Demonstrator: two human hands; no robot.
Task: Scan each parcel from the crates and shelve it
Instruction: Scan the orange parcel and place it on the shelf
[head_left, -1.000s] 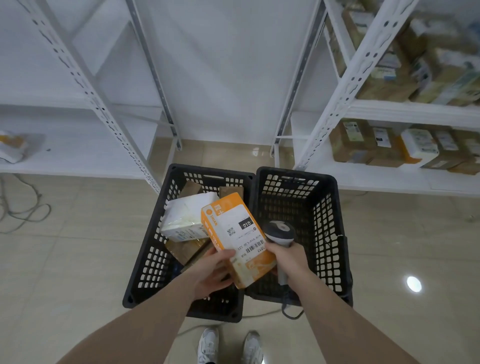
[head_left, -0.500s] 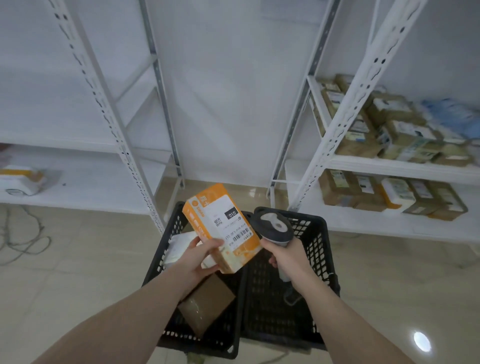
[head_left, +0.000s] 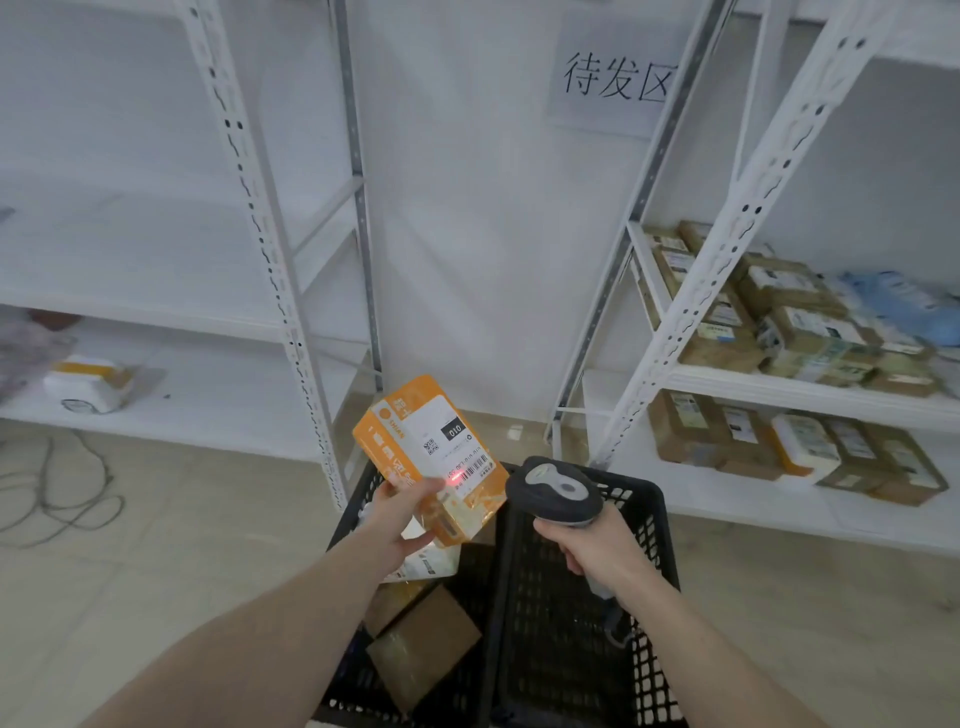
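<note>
Our left hand (head_left: 402, 519) grips the orange parcel (head_left: 431, 460) by its lower edge, thumb curled across the front just beside the white label, and holds it tilted above the left crate (head_left: 353, 670). A red spot of light sits on the label next to the barcode. Our right hand (head_left: 597, 548) is wrapped round the handle of the grey scanner (head_left: 558, 491), whose head points toward the parcel, just beside it over the right crate (head_left: 582, 623). Under our left forearm, in the left crate, we see a brown cardboard box (head_left: 421, 649) and part of a white parcel (head_left: 431, 561). Beyond the crates, the right shelves (head_left: 810, 389) carry rows of brown and white parcels on two levels. On the left shelves (head_left: 208, 395) lies one white and orange parcel (head_left: 88, 382). On the far wall hangs a paper sign (head_left: 613, 78) with printed characters.
</note>
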